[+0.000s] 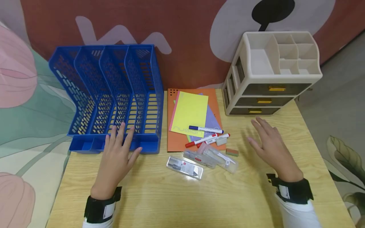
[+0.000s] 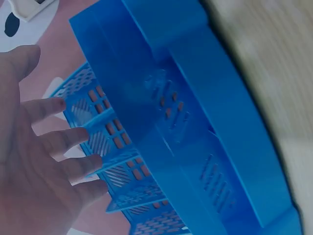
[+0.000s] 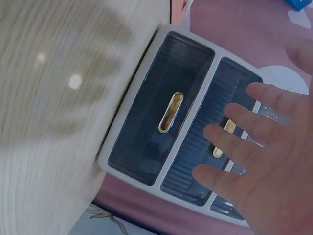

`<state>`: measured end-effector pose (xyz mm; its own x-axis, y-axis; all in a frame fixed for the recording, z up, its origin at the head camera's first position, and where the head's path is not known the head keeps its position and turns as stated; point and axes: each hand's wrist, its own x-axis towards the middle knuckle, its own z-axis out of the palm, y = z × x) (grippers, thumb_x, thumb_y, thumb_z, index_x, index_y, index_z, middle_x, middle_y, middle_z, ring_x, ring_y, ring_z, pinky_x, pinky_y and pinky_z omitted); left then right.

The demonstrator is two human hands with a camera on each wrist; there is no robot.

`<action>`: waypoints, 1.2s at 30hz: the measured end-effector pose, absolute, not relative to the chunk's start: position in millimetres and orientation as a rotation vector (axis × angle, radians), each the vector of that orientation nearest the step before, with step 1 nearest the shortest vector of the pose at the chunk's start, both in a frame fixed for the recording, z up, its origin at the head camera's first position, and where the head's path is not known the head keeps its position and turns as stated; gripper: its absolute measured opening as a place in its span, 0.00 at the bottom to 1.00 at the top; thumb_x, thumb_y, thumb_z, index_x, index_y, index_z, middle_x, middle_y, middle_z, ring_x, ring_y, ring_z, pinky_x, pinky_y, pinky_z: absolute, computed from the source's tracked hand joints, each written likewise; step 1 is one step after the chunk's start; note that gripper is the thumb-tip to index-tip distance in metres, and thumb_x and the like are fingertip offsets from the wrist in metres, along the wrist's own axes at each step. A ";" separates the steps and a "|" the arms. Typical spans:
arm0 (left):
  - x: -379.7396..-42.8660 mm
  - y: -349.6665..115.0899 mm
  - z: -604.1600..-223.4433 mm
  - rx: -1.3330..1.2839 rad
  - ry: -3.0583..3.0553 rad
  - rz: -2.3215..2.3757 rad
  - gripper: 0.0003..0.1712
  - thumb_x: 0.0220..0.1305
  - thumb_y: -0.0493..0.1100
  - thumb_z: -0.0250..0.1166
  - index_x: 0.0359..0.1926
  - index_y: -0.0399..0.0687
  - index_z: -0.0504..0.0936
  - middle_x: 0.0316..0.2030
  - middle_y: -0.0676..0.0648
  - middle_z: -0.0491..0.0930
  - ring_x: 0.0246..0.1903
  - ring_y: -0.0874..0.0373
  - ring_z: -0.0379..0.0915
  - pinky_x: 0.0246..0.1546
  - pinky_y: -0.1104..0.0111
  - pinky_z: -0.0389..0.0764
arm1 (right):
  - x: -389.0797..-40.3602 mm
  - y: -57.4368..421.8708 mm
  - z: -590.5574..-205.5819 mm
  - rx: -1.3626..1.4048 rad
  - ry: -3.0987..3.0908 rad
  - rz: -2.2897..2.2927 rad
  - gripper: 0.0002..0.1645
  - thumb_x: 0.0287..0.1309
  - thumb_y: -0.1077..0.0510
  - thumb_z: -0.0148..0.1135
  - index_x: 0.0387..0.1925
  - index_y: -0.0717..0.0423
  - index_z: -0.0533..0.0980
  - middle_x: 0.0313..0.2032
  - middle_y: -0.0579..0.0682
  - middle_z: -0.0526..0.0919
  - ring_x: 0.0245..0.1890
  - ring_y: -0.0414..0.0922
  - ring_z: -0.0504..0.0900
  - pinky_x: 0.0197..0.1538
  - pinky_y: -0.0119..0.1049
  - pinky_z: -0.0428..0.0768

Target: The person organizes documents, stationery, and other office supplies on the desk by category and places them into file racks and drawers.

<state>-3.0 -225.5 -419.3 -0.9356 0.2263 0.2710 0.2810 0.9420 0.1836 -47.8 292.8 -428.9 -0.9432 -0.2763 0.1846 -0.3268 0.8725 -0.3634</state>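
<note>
Head view: an orange folder (image 1: 178,144) lies flat on the table (image 1: 228,196), the mark from which everything else here is placed. To its left stands a blue file rack (image 1: 159,95), and the left hand (image 1: 114,161) reaches over the rack's front with fingers spread and nothing in its grasp; whether a fingertip touches the plastic I cannot tell. To the folder's right and farther back stands a drawer unit (image 1: 285,77), with the right hand (image 1: 271,150) in front of it, fingers likewise parted and holding nothing. The two storage pieces seem set on either side of the folder so that each is within easy reach of one hand, and the loose stationery probably sits between them to suit both. On the folder, a yellow notebook (image 1: 191,110) overlaps a purple booklet (image 1: 212,122), perhaps stacked for compactness; a blue-capped marker (image 1: 209,129) and red markers (image 1: 201,140) lie across the lower part. Just in front of the folder, a clear case (image 1: 185,167) contains a slim dark tool, while a greyish case (image 1: 199,159) behind it has contents too indistinct to name. As for the containers flanking the folder, the rack on the left has four upright bays with slotted floors and a row of shallow bins along the front; the unit on the right carries a divided top tray above three closed drawers, whose dark fronts hide whatever is inside.
</note>
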 end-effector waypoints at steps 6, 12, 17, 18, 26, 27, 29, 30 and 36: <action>-6.7 -218.4 -413.1 -0.436 -2.783 -0.330 0.43 0.79 0.69 0.42 0.79 0.45 0.62 0.81 0.37 0.49 0.81 0.34 0.39 0.74 0.32 0.53 | -52.0 280.1 -427.5 0.544 -2.847 0.608 0.40 0.64 0.57 0.69 0.73 0.64 0.65 0.72 0.69 0.67 0.67 0.72 0.70 0.64 0.72 0.69; -12.8 -207.6 -408.2 -0.520 -2.718 -0.337 0.44 0.79 0.69 0.38 0.77 0.42 0.65 0.80 0.34 0.53 0.80 0.34 0.42 0.73 0.31 0.55 | -55.5 268.7 -425.4 0.570 -2.826 0.580 0.40 0.62 0.58 0.70 0.73 0.62 0.67 0.72 0.65 0.69 0.68 0.68 0.71 0.65 0.68 0.71; -19.5 -197.8 -403.9 -0.586 -2.677 -0.353 0.42 0.80 0.67 0.39 0.76 0.40 0.66 0.78 0.33 0.56 0.79 0.33 0.46 0.74 0.34 0.55 | -59.9 259.3 -423.1 0.616 -2.793 0.590 0.39 0.63 0.57 0.70 0.73 0.61 0.68 0.72 0.64 0.70 0.69 0.65 0.71 0.67 0.65 0.71; -21.2 -195.5 -403.0 -0.600 -2.662 -0.359 0.42 0.80 0.67 0.40 0.75 0.39 0.67 0.78 0.32 0.57 0.79 0.32 0.47 0.75 0.35 0.55 | -60.6 257.4 -422.7 0.625 -2.791 0.586 0.39 0.63 0.57 0.69 0.73 0.61 0.68 0.72 0.63 0.70 0.69 0.65 0.71 0.68 0.65 0.71; -35.4 -176.6 -393.5 -0.701 -2.603 -0.371 0.38 0.81 0.62 0.45 0.71 0.36 0.71 0.76 0.30 0.61 0.78 0.32 0.51 0.74 0.37 0.60 | -69.5 242.4 -416.2 0.673 -2.791 0.564 0.40 0.62 0.56 0.71 0.72 0.61 0.68 0.72 0.62 0.70 0.69 0.63 0.72 0.67 0.64 0.74; -36.2 -175.0 -392.6 -0.703 -2.604 -0.371 0.37 0.80 0.61 0.48 0.72 0.36 0.70 0.76 0.30 0.61 0.78 0.32 0.51 0.74 0.37 0.60 | -71.0 240.5 -415.1 0.680 -2.790 0.568 0.39 0.62 0.57 0.71 0.72 0.61 0.68 0.72 0.62 0.70 0.69 0.63 0.72 0.67 0.64 0.74; -37.8 -172.8 -391.2 -0.705 -2.614 -0.370 0.36 0.79 0.60 0.51 0.73 0.37 0.69 0.76 0.31 0.61 0.78 0.33 0.50 0.74 0.38 0.60 | -74.1 237.5 -413.2 0.689 -2.787 0.566 0.39 0.63 0.57 0.70 0.72 0.61 0.69 0.72 0.62 0.70 0.69 0.63 0.72 0.67 0.64 0.74; -38.6 -171.7 -390.5 -0.707 -2.616 -0.369 0.36 0.79 0.59 0.52 0.73 0.38 0.69 0.76 0.31 0.61 0.78 0.33 0.50 0.75 0.39 0.60 | -75.5 236.5 -412.6 0.691 -2.788 0.563 0.39 0.63 0.56 0.70 0.72 0.61 0.69 0.72 0.62 0.70 0.69 0.63 0.71 0.67 0.64 0.74; -46.2 -162.9 -389.8 -0.730 -2.642 -0.374 0.37 0.74 0.54 0.62 0.74 0.38 0.68 0.75 0.31 0.62 0.78 0.34 0.53 0.76 0.42 0.59 | -86.0 231.8 -411.3 0.723 -2.768 0.561 0.38 0.61 0.57 0.71 0.71 0.60 0.70 0.72 0.63 0.70 0.70 0.62 0.72 0.68 0.63 0.73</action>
<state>-46.2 -162.9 -389.8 -0.7962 0.4369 0.4186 0.5358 0.8305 0.1525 -86.0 231.8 -411.3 -0.8529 -0.4219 0.3076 -0.5084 0.8054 -0.3049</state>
